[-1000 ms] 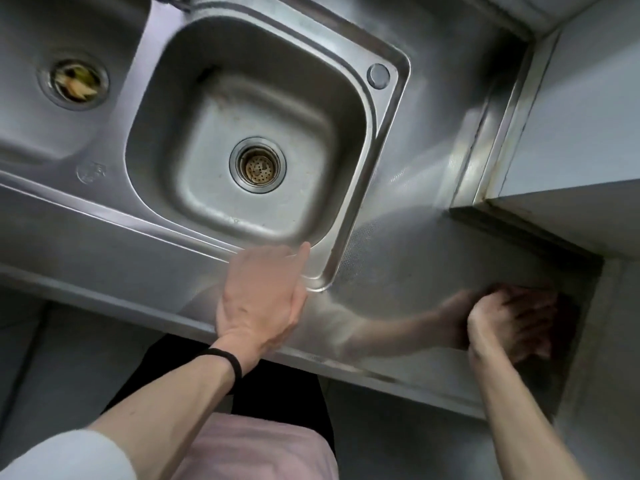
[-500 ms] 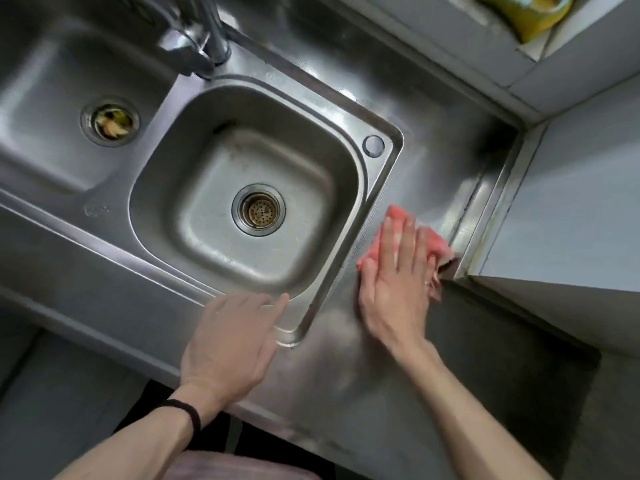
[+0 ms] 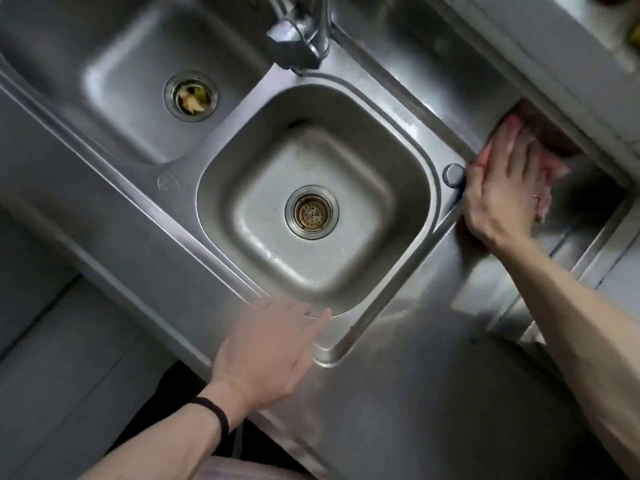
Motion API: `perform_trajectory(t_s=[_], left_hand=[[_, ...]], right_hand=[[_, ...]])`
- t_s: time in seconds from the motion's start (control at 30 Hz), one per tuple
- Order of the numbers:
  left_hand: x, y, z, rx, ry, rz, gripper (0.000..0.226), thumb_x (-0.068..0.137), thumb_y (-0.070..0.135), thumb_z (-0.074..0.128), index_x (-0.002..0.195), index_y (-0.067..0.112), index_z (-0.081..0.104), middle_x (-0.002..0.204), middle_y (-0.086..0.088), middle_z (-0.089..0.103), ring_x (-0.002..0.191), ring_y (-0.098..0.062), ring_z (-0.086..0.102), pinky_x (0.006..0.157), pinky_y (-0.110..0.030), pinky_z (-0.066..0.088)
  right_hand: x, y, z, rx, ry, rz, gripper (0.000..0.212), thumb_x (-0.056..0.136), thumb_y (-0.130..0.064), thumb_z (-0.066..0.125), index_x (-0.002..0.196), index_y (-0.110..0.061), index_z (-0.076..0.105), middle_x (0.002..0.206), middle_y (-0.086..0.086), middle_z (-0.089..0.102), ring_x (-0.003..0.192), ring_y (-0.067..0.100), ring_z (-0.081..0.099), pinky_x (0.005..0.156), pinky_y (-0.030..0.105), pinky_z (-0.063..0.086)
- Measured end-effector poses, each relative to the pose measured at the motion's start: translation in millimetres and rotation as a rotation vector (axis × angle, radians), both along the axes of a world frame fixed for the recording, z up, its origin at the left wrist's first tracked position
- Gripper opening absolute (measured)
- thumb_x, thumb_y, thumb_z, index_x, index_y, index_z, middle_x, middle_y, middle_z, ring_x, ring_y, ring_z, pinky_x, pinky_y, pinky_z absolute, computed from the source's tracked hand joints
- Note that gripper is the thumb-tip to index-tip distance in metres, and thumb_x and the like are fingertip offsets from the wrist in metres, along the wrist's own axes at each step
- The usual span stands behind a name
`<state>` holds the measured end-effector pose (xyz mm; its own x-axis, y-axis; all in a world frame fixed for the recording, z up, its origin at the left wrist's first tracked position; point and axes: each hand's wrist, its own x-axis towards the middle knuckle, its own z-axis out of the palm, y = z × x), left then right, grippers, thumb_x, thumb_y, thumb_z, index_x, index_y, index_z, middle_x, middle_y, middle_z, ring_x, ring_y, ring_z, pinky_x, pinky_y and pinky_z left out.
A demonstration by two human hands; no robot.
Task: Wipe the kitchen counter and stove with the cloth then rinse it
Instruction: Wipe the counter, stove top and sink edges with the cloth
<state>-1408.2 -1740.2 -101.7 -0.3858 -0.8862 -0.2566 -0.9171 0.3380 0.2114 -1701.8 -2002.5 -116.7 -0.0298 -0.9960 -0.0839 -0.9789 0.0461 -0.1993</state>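
**Here: counter wipe in progress, far right of the sink**

The pink cloth (image 3: 557, 169) lies on the steel counter (image 3: 415, 393) at its far right, just beside the sink's round cap (image 3: 453, 174) and close under the wall ledge (image 3: 571, 109). The right hand (image 3: 502, 192) presses it flat, palm down, fingers straight and slightly spread; nothing is pinched. The left hand (image 3: 266, 348), with a black band (image 3: 214, 414) at the wrist, is palm down at the near rim of the right basin (image 3: 242, 209), fingers straight and together, holding nothing. By judgement, the task is at an early-to-middle stage: counter wiping is under way, no stove is in view, and rinsing under the faucet (image 3: 301, 36) is not yet done.
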Motion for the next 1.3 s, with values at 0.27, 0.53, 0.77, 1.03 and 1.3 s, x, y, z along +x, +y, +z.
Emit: perform_trajectory(t_s=[0.27,0.53,0.77,1.03,1.3], left_hand=[[0,-2,-3,0.015,0.007,0.002,0.059,0.08,0.039,0.058,0.136,0.027,0.07,0.119,0.0,0.073,0.106,-0.025,0.072,0.104,-0.043,0.04],[-1,0,-7,0.015,0.008,0.009,0.058,0.082,0.039,0.057,0.137,0.028,0.069,0.119,0.0,0.073,0.106,-0.025,0.071,0.104,-0.044,0.04],[-1,0,-4,0.037,-0.026,0.017,0.056,0.084,0.038,0.055,0.139,0.028,0.067,0.119,0.001,0.072,0.109,-0.025,0.069,0.105,-0.043,0.041],[-2,-1,-1,0.022,-0.025,0.014,0.055,0.087,0.037,0.053,0.139,0.027,0.066,0.119,0.001,0.071,0.106,-0.026,0.067,0.102,-0.042,0.039],[-1,-1,0,0.06,-0.008,0.015,0.056,0.088,0.038,0.052,0.141,0.027,0.064,0.122,0.002,0.07,0.111,-0.025,0.065,0.104,-0.044,0.04]], right_hand=[[81,-66,4,0.023,0.001,0.332,0.066,0.112,-0.039,0.03,0.167,-0.016,0.002,0.175,0.011,0.002,0.161,0.037,0.004,0.129,0.053,0.008],[7,-3,12,0.089,-0.04,0.067,0.07,0.108,-0.031,0.04,0.167,-0.028,0.003,0.175,0.008,0.005,0.161,0.033,0.007,0.128,0.058,0.009],[0,91,12,0.058,-0.154,-0.202,0.068,0.105,-0.047,0.02,0.167,-0.023,0.011,0.175,0.01,0.005,0.161,0.031,0.002,0.129,0.055,0.005],[93,347,19,0.112,-0.179,0.061,0.061,0.11,-0.036,0.022,0.166,-0.012,0.016,0.175,0.011,0.001,0.162,0.032,0.002,0.126,0.055,0.017],[120,393,18,0.114,-0.086,0.086,0.058,0.102,-0.034,0.038,0.155,-0.012,0.046,0.174,0.004,0.008,0.157,0.034,0.019,0.118,0.056,0.026]])
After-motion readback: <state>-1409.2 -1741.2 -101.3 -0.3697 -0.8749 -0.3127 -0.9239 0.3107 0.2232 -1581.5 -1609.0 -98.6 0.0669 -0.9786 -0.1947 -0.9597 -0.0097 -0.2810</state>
